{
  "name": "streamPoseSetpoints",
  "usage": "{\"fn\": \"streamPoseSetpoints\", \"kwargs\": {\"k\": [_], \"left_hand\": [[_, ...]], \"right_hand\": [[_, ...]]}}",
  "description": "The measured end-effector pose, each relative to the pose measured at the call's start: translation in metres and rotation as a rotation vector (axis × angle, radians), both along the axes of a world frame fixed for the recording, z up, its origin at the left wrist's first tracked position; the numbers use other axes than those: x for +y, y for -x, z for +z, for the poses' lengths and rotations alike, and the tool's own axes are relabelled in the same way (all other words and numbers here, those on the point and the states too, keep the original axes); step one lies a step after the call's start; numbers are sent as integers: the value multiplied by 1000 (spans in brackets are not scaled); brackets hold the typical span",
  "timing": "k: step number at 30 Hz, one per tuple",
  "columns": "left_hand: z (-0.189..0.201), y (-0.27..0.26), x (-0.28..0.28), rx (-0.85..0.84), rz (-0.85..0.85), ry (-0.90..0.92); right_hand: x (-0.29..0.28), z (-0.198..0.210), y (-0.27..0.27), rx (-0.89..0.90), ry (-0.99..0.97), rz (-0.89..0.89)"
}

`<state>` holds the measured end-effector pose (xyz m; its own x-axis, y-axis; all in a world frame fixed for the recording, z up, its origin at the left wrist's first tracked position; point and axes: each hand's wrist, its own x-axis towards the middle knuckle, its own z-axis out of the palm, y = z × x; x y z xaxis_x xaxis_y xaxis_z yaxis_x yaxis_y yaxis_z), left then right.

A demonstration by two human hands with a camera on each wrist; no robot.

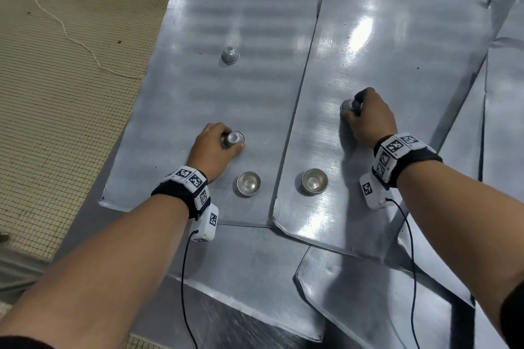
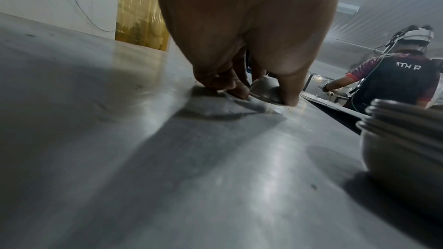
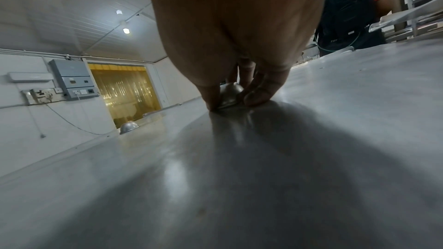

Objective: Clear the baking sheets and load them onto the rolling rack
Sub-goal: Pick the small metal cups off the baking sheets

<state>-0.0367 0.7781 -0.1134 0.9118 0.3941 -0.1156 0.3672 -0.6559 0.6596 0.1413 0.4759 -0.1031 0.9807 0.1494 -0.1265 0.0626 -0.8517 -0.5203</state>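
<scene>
Two flat metal baking sheets lie side by side, the left sheet [image 1: 198, 22] and the right sheet [image 1: 411, 51]. My left hand [image 1: 224, 142] pinches an upturned small metal cup [image 1: 234, 137] on the left sheet; the left wrist view shows this cup [image 2: 263, 92] between thumb and fingers. My right hand [image 1: 357, 110] grips another upturned cup [image 1: 347, 105] on the right sheet, and the right wrist view shows that cup [image 3: 228, 96] under the fingers. A third upturned cup [image 1: 230, 55] stands farther back on the left sheet. Stacks of upright cups [image 1: 249, 183] [image 1: 314, 181] sit near the sheets' front edges.
More sheets [image 1: 368, 292] overlap at the front and at the right edge [image 1: 507, 93] of the steel table [image 1: 241, 263]. Tiled floor [image 1: 56, 93] with a white cord lies left. Another person [image 2: 393, 80] works beyond the table. A yellow strip curtain [image 3: 124, 90] hangs in a doorway.
</scene>
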Motion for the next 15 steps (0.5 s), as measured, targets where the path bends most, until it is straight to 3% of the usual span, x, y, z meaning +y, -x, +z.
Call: {"fn": "streamPoseSetpoints", "kwargs": {"k": [15], "left_hand": [[11,8,-12,31,-83,19]], "right_hand": [[13,7,40,20,-154,53]]}}
